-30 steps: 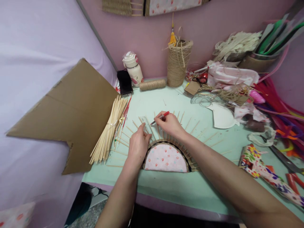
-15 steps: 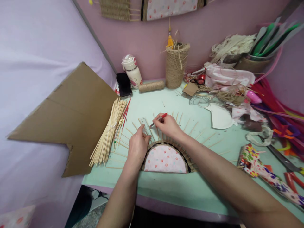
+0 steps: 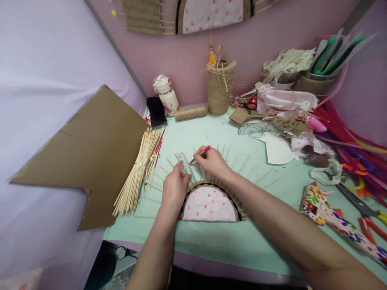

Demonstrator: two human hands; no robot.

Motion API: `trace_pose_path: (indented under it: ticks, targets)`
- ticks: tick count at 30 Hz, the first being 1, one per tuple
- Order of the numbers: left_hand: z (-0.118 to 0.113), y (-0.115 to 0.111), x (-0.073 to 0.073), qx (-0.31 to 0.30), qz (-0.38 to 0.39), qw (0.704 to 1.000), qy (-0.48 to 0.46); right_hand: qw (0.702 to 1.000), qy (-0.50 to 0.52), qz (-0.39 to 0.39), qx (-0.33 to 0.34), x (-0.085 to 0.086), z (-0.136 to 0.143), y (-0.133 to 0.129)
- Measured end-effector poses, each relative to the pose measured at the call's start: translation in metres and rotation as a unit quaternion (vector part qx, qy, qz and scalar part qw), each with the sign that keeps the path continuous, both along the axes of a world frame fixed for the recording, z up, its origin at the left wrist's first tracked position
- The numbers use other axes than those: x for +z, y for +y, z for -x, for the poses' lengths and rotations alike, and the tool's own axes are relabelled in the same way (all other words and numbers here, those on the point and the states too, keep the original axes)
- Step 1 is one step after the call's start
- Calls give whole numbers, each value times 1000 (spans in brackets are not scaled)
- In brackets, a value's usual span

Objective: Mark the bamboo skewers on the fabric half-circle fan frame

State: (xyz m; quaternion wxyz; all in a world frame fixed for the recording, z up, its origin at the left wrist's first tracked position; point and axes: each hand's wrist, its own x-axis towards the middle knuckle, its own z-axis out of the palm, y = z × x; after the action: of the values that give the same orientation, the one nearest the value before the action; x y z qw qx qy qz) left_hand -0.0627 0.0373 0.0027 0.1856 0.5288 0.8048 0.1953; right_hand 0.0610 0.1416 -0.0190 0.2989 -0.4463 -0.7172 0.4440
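A half-round piece (image 3: pixel 210 204) covered in pink patterned cloth lies on the pale green table, edged with a black band and twine. Thin wooden sticks (image 3: pixel 244 164) fan out from its curved edge. My left hand (image 3: pixel 175 183) grips a clear ruler (image 3: pixel 182 159) laid along the sticks at the upper left of the fan. Just right of it, my right hand (image 3: pixel 211 162) holds a red pen (image 3: pixel 206 149), its tip pointing down-left beside the ruler. The ruler's lower part is partly hidden by my left fingers.
Bundled sticks (image 3: pixel 137 171) and brown cardboard (image 3: pixel 87 149) lie at left. Behind stand a bottle (image 3: pixel 167 96), a twine roll (image 3: pixel 190 113) and a twine cone (image 3: pixel 221 88). Scraps, a protractor (image 3: pixel 250 128), scissors (image 3: pixel 359 201) and a flowered glue gun (image 3: pixel 335 219) are at right.
The view has shifted slightly, so the background sits a little lower and further left. Both hands keep nearly the same place and hold on the ruler and pen.
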Motion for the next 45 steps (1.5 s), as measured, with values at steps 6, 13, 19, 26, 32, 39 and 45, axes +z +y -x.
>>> trace_pose_path:
  ticks: [6,13,19,26,32,39,45]
  targets:
    - [-1,0,1,3,-5,1000,0,1000,4,5,-2,1,0,0]
    - [0,1,1,3,-3,1000,-2,1000,0,6,-1,1,0,0]
    - [-1,1,1,4,-3,1000,-4,1000,-3,2,-4,2,0,0]
    - [0,0,-1,5,-4,1000,-8,1000,2,4,-1,1,0,1]
    - [0,1,0,0,-7,1000,-3,1000,1,12,1,1,0,1]
    - [-2,1,3,10,4,1000,-3,1000,0,7,-1,3,0,0]
    - [0,1,1,5,-2,1000,-4,1000,5,11,1,2,0,0]
